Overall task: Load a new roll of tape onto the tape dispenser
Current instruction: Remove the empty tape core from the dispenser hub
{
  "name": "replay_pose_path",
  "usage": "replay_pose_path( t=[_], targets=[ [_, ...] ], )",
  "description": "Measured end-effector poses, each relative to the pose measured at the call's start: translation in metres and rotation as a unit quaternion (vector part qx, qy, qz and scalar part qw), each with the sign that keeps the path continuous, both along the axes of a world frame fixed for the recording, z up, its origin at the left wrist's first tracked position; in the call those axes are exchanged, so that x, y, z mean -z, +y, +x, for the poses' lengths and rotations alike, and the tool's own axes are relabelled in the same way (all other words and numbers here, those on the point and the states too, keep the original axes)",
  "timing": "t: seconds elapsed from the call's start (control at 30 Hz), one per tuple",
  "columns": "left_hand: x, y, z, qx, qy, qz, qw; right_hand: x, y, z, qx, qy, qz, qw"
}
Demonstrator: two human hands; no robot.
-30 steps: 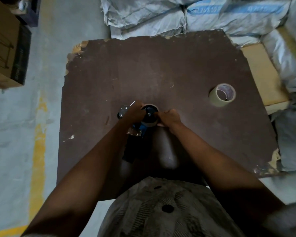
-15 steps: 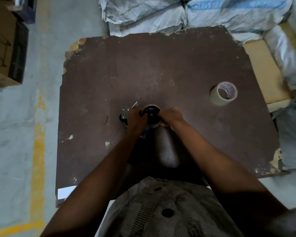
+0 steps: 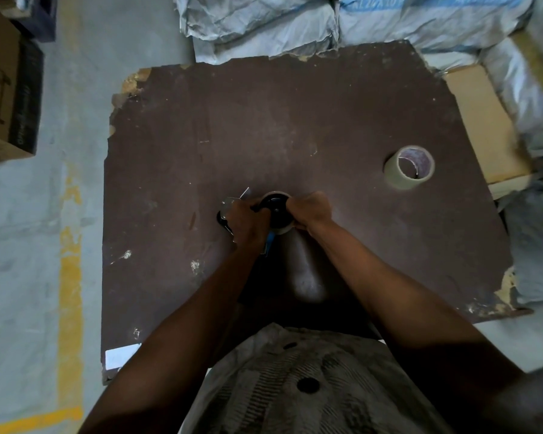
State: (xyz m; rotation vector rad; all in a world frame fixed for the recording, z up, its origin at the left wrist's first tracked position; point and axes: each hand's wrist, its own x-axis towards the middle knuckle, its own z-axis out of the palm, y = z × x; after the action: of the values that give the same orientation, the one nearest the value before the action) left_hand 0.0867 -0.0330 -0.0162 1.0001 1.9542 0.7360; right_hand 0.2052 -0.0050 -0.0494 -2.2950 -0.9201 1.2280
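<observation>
A tape dispenser (image 3: 226,211) with metal front parts, a blue body and a black hub lies at the middle of the dark brown board (image 3: 264,126). My left hand (image 3: 248,222) is closed around the dispenser's body and hides most of it. A thin, pale roll (image 3: 276,211) sits around the black hub, and my right hand (image 3: 311,211) grips its right side. A fuller roll of tan tape (image 3: 408,166) stands apart on the board's right side, untouched.
White sacks (image 3: 264,23) are piled beyond the board's far edge and along its right. A tan board (image 3: 483,120) pokes out at the right. Cardboard boxes (image 3: 7,89) sit on the grey floor at the left, by a yellow line (image 3: 71,245).
The view has shifted a little, so the board sits lower in the frame. Both hands stay on the dispenser and its roll, closing in slightly around the hub.
</observation>
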Motion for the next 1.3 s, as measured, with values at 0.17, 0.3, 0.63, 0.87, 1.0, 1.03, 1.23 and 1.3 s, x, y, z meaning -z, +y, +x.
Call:
replay_pose_path(
  t=[0.17,0.3,0.63,0.87,1.0,1.03,1.23,1.3],
  targets=[
    [-0.009,-0.002,0.002,-0.007,0.031,0.025,0.999,-0.007,0.004,0.002,-0.029,-0.015,-0.008,0.999],
    [-0.015,-0.002,0.005,-0.007,0.054,0.017,0.998,-0.011,0.006,0.002,-0.050,-0.022,-0.007,0.998],
    [-0.014,-0.001,0.002,0.046,0.132,-0.016,0.990,-0.019,0.004,0.006,-0.079,-0.019,0.004,0.997],
    [-0.015,0.022,-0.010,0.244,0.117,-0.080,0.959,-0.004,-0.013,0.021,-0.011,0.095,-0.031,0.995],
    [-0.022,0.027,-0.005,0.282,0.092,-0.097,0.950,-0.006,-0.015,0.017,-0.053,0.056,-0.038,0.996],
    [-0.022,0.026,-0.005,0.290,0.088,-0.088,0.949,-0.005,-0.015,0.018,-0.055,0.053,-0.033,0.997],
    [-0.007,0.024,-0.011,0.280,0.049,-0.098,0.954,0.008,-0.010,0.020,-0.095,0.028,-0.006,0.995],
    [-0.008,0.023,-0.011,0.257,0.036,-0.099,0.961,0.007,-0.005,0.020,-0.113,0.039,-0.022,0.993]
  ],
)
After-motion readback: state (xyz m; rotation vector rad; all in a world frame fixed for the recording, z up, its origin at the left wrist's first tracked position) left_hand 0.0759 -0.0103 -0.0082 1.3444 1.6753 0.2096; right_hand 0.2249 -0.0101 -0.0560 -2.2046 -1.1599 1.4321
